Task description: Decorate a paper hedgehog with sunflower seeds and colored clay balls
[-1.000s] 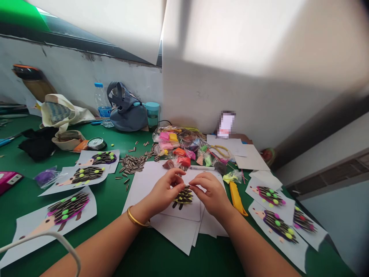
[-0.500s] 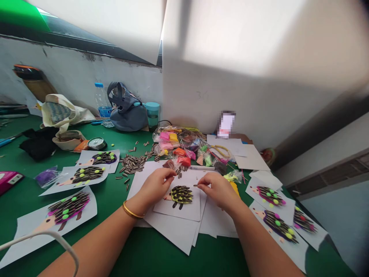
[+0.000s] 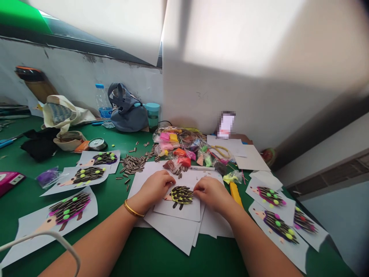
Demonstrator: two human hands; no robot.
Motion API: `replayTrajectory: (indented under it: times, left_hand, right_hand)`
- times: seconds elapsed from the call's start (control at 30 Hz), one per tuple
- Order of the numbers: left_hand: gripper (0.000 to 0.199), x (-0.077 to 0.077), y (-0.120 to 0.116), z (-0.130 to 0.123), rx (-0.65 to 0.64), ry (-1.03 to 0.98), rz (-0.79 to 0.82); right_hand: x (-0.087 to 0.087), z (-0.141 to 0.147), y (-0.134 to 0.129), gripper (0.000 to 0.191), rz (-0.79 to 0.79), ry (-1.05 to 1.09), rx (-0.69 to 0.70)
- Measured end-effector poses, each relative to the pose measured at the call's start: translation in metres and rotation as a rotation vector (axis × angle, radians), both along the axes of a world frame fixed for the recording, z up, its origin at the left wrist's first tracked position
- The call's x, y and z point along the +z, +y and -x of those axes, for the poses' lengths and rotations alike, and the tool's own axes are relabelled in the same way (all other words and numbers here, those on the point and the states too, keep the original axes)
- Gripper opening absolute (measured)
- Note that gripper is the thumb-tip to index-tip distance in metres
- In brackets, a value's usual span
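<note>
A hedgehog picture [image 3: 181, 195] with a yellow-green clay body, dark legs and a back covered in sunflower seeds lies on a white card. My right hand [image 3: 215, 194] is closed in a pinch at the hedgehog's right edge, its fingertips on a sunflower seed that they mostly hide. At the card's upper left is my left hand [image 3: 155, 186], fingers curled together just above the hedgehog's head. Whatever its fingertips hold, if anything, is hidden. White sheets [image 3: 173, 231] lie beneath the card. Loose sunflower seeds [image 3: 132, 164] are heaped beyond my left hand.
Bagged coloured clay [image 3: 181, 152] is piled at the back, with a white pen [image 3: 202, 168] in front. A yellow tool [image 3: 235, 194] lies beside my right forearm. Other hedgehog pictures [image 3: 69, 207] flank both arms. A white cable [image 3: 62, 240] crosses the near left.
My right hand has moved slightly left and down, bringing its seed to the hedgehog's right edge. My left hand has lowered a little toward the card.
</note>
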State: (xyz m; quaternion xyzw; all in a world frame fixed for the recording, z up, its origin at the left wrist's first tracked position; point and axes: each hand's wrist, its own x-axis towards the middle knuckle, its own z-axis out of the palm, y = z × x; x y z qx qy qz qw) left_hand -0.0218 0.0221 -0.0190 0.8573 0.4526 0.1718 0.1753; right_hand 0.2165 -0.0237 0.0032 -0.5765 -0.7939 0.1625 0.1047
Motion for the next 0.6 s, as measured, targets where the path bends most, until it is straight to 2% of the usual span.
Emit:
replayTrajectory:
  times: [0.3,0.6]
  left_hand:
    - [0.023,-0.0035,0.0001,0.0016,-0.023,-0.034,-0.026]
    - [0.025,-0.0015,0.0005,0.0015,-0.022,-0.014,-0.006]
  right_hand:
    - [-0.0058,0.0069,0.0001,0.013,-0.062,-0.106,0.064]
    - [-0.0074,0.0036,0.0017,0.016,-0.008,-0.031,0.069]
